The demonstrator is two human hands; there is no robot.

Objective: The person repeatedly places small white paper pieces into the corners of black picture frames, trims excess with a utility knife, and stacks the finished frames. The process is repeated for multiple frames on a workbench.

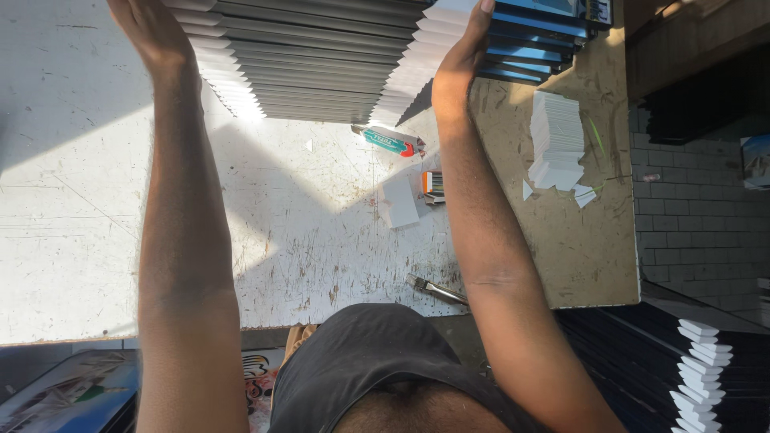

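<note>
Both hands, left hand [152,36] and right hand [459,60], grip the frame stack [321,68] at its edges.

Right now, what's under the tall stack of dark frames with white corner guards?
The stack of dark frames rests on the scuffed white tabletop. Both hands, left and right, grip its sides. The surface directly beneath is covered.

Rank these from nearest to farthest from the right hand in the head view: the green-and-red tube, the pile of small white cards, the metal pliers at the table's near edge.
From the right hand, which rests on the stack of dark panels:
1. Green-and-red tube, just below the hand on the white tabletop.
2. Pile of small white cards, off to the right on the brown board.
3. Metal pliers, far down at the table's near edge.
</note>
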